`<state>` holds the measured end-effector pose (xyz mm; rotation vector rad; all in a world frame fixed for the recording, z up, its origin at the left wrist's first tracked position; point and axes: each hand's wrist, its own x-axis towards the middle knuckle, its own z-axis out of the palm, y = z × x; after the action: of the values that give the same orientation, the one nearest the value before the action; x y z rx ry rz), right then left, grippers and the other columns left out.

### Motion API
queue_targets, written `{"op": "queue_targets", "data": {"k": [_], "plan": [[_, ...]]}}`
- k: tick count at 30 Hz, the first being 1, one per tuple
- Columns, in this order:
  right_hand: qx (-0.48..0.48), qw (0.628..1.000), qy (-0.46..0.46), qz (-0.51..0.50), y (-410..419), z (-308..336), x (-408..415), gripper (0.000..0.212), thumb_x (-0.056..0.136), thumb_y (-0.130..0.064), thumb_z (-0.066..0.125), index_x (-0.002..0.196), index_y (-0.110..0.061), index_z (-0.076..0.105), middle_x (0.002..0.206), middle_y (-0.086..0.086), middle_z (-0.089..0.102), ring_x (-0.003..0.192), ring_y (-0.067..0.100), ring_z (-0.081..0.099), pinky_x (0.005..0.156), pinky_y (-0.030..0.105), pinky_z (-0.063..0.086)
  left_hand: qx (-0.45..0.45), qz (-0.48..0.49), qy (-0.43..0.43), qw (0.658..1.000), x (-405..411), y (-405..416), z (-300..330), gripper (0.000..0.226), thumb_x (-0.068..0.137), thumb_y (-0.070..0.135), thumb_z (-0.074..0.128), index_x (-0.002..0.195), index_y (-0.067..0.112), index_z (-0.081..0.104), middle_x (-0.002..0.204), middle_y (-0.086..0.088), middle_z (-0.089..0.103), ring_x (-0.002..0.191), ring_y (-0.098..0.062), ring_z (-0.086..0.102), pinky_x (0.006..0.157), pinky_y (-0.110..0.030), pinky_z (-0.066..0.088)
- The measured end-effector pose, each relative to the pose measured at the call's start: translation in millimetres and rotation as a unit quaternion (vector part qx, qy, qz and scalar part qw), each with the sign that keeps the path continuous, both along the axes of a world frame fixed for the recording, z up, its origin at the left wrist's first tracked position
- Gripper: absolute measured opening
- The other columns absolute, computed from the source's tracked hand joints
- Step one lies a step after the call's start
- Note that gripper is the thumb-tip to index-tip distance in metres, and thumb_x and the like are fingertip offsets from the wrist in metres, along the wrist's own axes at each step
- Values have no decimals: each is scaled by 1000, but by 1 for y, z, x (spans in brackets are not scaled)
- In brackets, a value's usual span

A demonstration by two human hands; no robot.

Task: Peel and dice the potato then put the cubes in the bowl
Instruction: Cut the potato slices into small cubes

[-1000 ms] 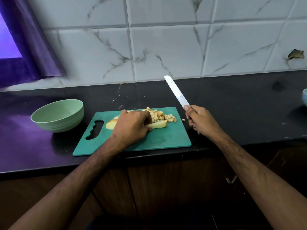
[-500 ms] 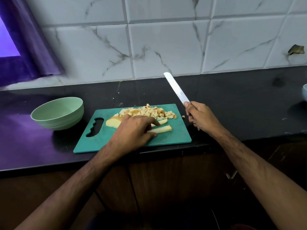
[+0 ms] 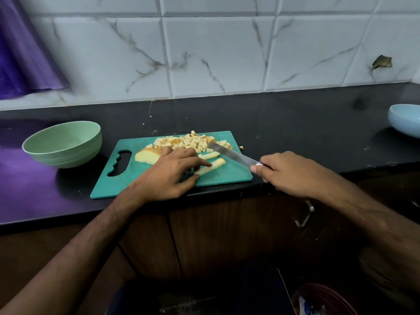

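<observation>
On the teal cutting board (image 3: 229, 173) lie a pile of potato cubes (image 3: 191, 140), a larger potato slice (image 3: 146, 155) and two potato sticks (image 3: 217, 164). My left hand (image 3: 172, 176) holds the nearer stick down with index finger on top and thumb at its near end. My right hand (image 3: 293, 173) grips the handle of a knife (image 3: 229, 153), whose blade lies low over the board, tip beside the cube pile. The pale green bowl (image 3: 63, 143) stands empty left of the board.
A light blue bowl (image 3: 405, 120) sits at the counter's far right. A stray cube (image 3: 241, 147) lies just off the board's right edge. The black counter's front edge runs right under the board. A red bin (image 3: 325, 301) stands on the floor below.
The knife came down from pointing up at the wall to lying low across the board. My left hand slid a stick toward the front edge and now pins it.
</observation>
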<state>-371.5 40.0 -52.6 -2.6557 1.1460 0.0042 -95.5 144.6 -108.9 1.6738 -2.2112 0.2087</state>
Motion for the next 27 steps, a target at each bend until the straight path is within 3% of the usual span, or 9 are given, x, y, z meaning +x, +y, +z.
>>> {"op": "queue_targets", "data": {"k": [6,10,15,21,27], "plan": [[-115,989,89,-11,24,11,-17,41,106,-57,29,78,-30,43,81,-9,56,70,5,52,55,28,38,15,-8,15,1000,1,3,0,50,90,37,45,136,28,62,107,10,54,103,-4,45,88,-42,30],[-154,984,91,-6,30,4,-21,40,106,-57,27,82,-31,45,78,-9,56,68,6,54,59,30,45,11,-7,18,1000,0,4,0,51,90,35,45,136,27,63,109,12,54,104,-2,44,89,-45,32],[-152,984,89,2,30,-1,-22,42,106,-56,26,75,-31,37,76,-9,52,69,9,53,65,33,48,10,-8,10,1000,1,4,-2,52,91,41,42,137,27,62,113,10,56,107,-6,47,88,-44,32],[-142,984,103,31,27,-2,-11,40,107,-52,28,77,-29,40,77,-7,53,66,7,51,56,29,41,13,-5,17,1000,1,1,-2,50,90,35,45,136,27,64,116,9,57,110,-5,46,88,-41,32],[-179,980,85,19,29,-20,-2,33,108,-52,23,89,-30,38,73,-10,42,60,5,41,49,26,29,5,-4,19,1000,2,3,-2,49,90,34,47,136,27,64,112,11,55,107,-1,43,86,-37,28]]}}
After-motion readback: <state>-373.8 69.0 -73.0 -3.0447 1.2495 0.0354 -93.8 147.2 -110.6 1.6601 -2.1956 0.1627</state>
